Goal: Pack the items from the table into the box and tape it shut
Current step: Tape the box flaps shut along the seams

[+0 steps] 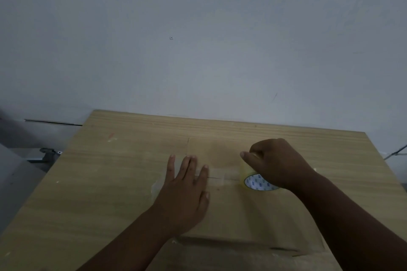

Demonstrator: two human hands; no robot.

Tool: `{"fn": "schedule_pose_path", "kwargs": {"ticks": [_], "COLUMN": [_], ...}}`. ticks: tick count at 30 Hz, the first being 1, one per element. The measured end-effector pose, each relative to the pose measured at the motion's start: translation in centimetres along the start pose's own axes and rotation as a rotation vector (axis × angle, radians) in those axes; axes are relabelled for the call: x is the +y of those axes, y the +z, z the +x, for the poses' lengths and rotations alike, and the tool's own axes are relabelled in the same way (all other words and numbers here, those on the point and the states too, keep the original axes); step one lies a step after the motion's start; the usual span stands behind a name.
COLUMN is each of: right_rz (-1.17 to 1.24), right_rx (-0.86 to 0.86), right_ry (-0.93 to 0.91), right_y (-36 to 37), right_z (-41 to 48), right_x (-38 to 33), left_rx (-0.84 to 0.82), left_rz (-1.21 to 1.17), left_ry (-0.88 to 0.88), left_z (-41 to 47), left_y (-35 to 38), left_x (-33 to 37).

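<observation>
Head view: box [242, 215] closed, flaps down, sits lower centre on the table [110, 160]. Left hand [185, 193] lies flat on the box top, fingers straight and spread, pressing the tape strip [218, 176] along the seam. Right hand [277, 163], right of centre, has its fingers curled round the tape roll [257, 180]; the roll stands on edge on the box top with the strip running left from it. Roll core is white with blue print, too blurred to read. Grey wall [198, 50] fills the upper frame. Metal bracket [47, 154] at left edge.
</observation>
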State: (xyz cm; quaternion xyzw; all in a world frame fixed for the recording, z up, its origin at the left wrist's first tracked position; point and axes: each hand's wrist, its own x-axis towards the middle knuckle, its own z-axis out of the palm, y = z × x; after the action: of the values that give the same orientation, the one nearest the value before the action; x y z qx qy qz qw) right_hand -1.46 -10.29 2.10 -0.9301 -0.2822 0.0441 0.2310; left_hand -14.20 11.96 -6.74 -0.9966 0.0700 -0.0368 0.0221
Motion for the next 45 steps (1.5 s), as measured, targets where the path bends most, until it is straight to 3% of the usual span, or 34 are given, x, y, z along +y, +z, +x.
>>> {"fn": "schedule_pose_path", "kwargs": {"ticks": [4,9,15,20,25,45], "right_rz": [-0.032,-0.031,-0.071,-0.244,-0.308,-0.402], "right_rx": [0.012,0.033,0.098,0.01,-0.004,-0.092], "right_ry": [0.026,0.0,-0.002,0.037,0.025,0.086], "right_y": [0.1,0.1,0.8,-0.1,-0.2,-0.9], "right_z": [-0.1,-0.2,-0.5,0.0,-0.3,-0.2], "right_x": [-0.1,-0.1,0.4,0.7,0.4,-2.5], "left_rx": [-0.012,-0.029,-0.044,-0.09,-0.033,-0.055], "left_rz": [-0.086,-0.238,-0.257,-0.264,-0.213,-0.183], "left_ry": [0.07,0.009,-0.027,-0.038,-0.032,-0.046], "left_z": [1.1,2.7,2.8,2.8,3.0,3.0], "left_y": [0.6,0.3,0.5,0.2,0.9,0.5], "left_x": [2.0,2.8,2.7,2.8,2.9,4.0]}}
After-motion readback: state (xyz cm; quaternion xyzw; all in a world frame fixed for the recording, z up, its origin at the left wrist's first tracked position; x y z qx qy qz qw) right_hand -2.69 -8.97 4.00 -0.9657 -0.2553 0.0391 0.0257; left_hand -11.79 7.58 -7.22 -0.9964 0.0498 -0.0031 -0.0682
